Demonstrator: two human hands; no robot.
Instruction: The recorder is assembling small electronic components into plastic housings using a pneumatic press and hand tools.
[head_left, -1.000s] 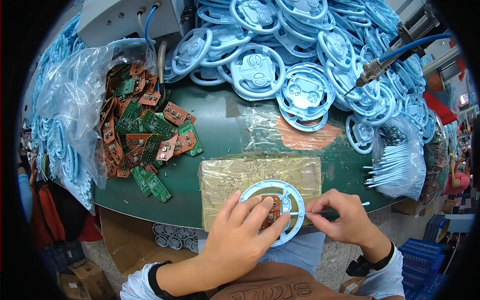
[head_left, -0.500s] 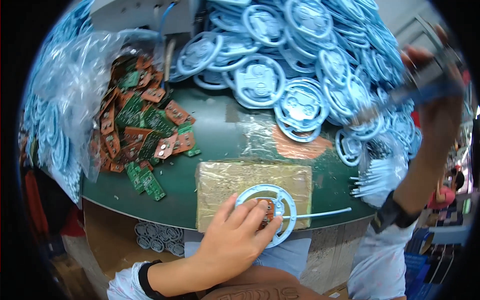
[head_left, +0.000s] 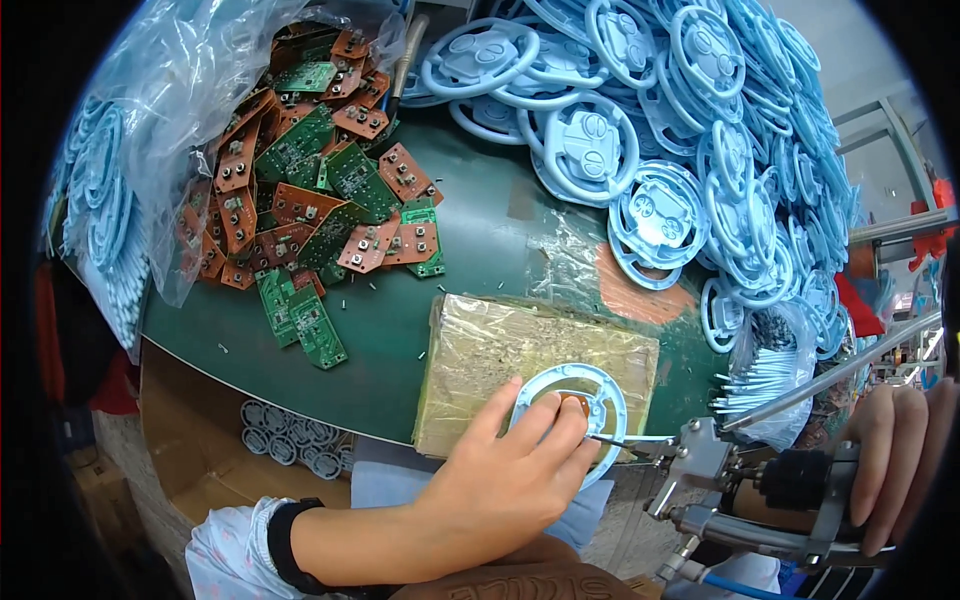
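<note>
A light-blue plastic toy steering wheel lies on a block wrapped in clear film at the table's near edge. My left hand presses it down, with the fingers over an orange circuit board in its middle, mostly hidden. My right hand, at the right edge, is wrapped round a power screwdriver with a metal frame and a blue hose. Its thin bit reaches the wheel's middle beside my left fingertips; whether it touches a screw I cannot tell. A thin blue rod sticks out from the wheel's right side.
Green and orange circuit boards are heaped at the left beside a clear plastic bag. Blue steering wheels pile up at the back and right. Bagged blue rods lie near the right edge. A cardboard box stands below the table.
My right hand has brought the screwdriver down from the upper right to the steering wheel. My left hand still presses on the wheel. The whole view has shifted and tilted.
</note>
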